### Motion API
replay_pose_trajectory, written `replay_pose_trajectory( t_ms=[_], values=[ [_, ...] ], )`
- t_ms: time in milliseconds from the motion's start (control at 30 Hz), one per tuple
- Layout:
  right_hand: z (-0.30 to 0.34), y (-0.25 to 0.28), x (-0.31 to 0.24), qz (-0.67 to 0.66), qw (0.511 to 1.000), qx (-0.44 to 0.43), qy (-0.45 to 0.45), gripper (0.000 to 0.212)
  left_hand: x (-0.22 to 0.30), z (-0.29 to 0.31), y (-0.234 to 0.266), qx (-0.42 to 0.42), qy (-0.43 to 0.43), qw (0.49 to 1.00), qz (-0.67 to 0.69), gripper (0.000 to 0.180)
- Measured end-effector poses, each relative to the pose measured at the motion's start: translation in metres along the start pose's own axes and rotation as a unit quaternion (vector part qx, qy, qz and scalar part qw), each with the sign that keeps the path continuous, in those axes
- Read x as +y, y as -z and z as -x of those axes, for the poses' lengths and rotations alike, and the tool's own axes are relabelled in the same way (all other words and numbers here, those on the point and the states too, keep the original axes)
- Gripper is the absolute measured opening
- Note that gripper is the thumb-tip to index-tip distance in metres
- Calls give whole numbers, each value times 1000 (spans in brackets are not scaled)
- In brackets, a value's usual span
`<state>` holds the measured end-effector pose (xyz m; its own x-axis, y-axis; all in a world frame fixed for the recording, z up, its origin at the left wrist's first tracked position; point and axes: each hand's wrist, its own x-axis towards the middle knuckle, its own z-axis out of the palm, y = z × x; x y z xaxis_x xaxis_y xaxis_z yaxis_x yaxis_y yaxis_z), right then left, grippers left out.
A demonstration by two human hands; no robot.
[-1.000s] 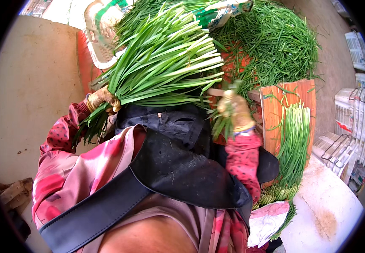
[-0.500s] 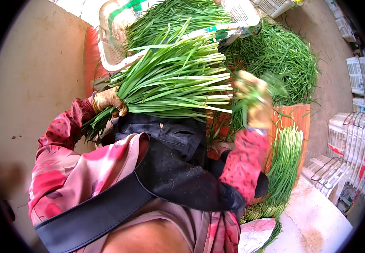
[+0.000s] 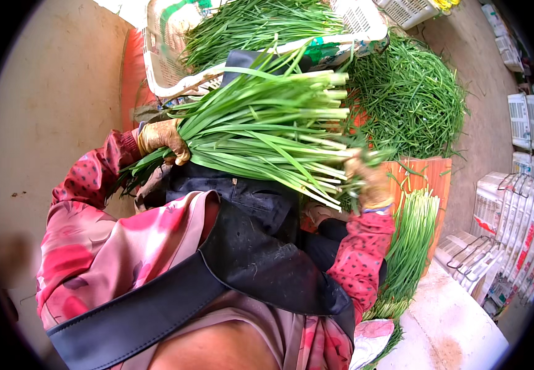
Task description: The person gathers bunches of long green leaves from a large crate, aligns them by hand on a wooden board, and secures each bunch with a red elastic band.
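Note:
A thick bunch of garlic chives (image 3: 260,132) lies across my lap, pale stem ends to the right and leaves to the left. My left hand (image 3: 165,140), in a stained tan work glove, is closed around the leafy end. At the pale stem ends is my right hand (image 3: 370,185), gloved too and smeared by motion. Loose green chive scraps (image 3: 375,158) stick out around its fingers, which seem closed on them. Whether it also grips some of the stems cannot be made out.
Beyond the bunch stands a white plastic basket (image 3: 171,91) of chives. A loose heap of greens (image 3: 412,92) lies at the far right. Sorted chives (image 3: 412,228) rest on an orange wood-grain board (image 3: 438,179). White crates (image 3: 507,206) are stacked along the right; a pale wall (image 3: 51,117) stands left.
My right hand has come down and slightly nearer to the stem ends. The bunch's stem ends have shifted and fanned toward the right, exposing a dark surface behind it. My left hand keeps its hold.

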<state>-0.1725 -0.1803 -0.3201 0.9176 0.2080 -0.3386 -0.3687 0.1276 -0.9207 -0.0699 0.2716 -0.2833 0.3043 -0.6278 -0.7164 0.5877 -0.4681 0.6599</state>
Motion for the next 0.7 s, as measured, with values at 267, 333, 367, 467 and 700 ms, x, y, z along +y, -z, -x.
replay_pose_trajectory(
  t_ms=[267,333,367,467,700],
  values=[
    [-69,-72,-40,362,923,-1,-128,53,3,2,-4,-2,2,1000,-29,11],
    [-82,-70,6,322,938,41,121,46,0,-7,1,-21,-3,999,-45,12],
    [-81,-71,13,326,937,67,104,45,-3,-8,3,-25,-2,998,-50,13],
    [-52,-64,25,67,987,32,143,24,-1,-3,4,-43,7,999,14,17],
    [10,1,45,-451,864,206,86,21,21,-3,-14,-29,-3,996,-82,18]
  ],
)
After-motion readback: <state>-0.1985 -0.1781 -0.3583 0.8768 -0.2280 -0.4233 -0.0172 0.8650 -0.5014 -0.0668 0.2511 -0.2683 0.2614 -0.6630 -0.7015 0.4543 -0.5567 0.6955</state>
